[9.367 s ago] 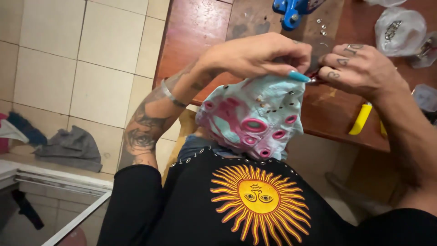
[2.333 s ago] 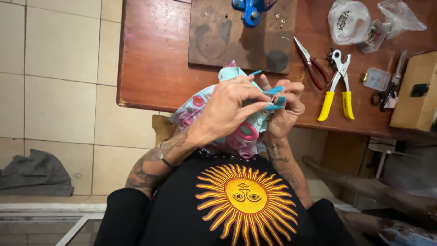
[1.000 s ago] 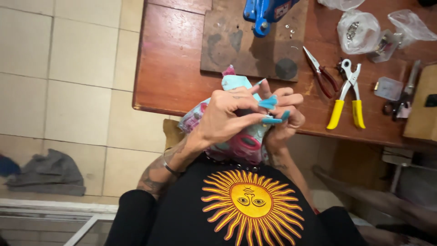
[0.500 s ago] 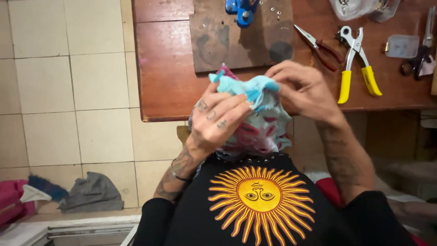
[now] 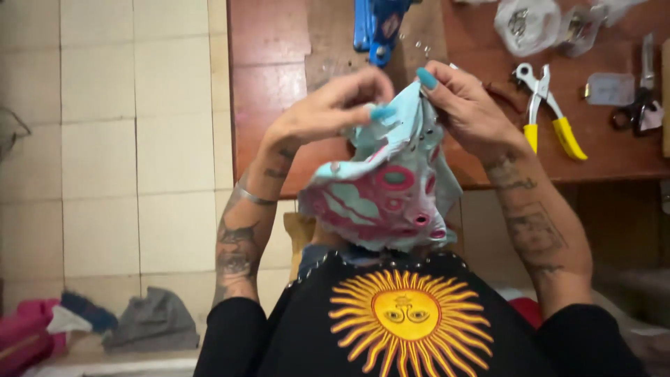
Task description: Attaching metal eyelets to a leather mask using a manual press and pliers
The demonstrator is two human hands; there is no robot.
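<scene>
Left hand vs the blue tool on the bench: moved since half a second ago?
Yes. The left hand has lifted toward the blue tool, pinching the patterned fabric nearer the table edge.

I see a home craft workshop: wooden tabletop (image 5: 272, 42) with yellow-handled pliers (image 5: 551, 115), blue press tool (image 5: 377, 24), bagged hardware (image 5: 530, 24), tiled floor (image 5: 105, 139).

left hand (image 5: 328, 115), right hand (image 5: 467, 108), raised, fingers pinched together

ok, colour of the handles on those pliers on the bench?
Yellow handles on the pliers, head view.
</scene>
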